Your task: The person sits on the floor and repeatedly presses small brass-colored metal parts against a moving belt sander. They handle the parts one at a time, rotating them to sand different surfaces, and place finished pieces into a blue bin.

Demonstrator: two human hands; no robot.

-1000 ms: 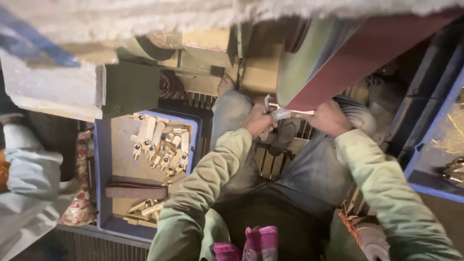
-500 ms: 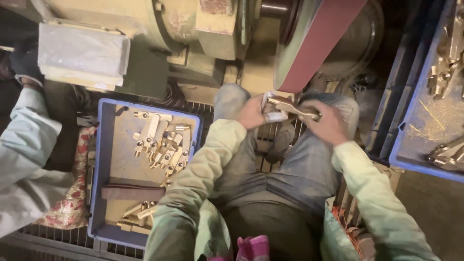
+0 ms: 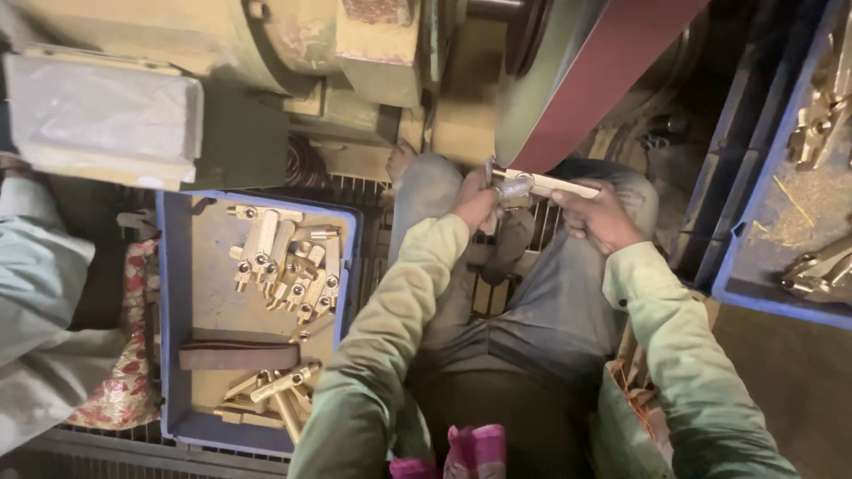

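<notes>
Holding one brass fitting [image 3: 537,185] between them, the left hand [image 3: 479,202] and right hand [image 3: 596,215] each close their fingers on one end of it, the part lying crosswise above the person's knees, touching the lower edge of one reddish-brown sanding belt [image 3: 612,62]. One blue tray [image 3: 173,293] at the left carries two clusters of brass fittings [image 3: 284,266], too overlapped to count exactly, and one dark strap [image 3: 238,356]. A second blue tray [image 3: 754,266] stands at the right.
</notes>
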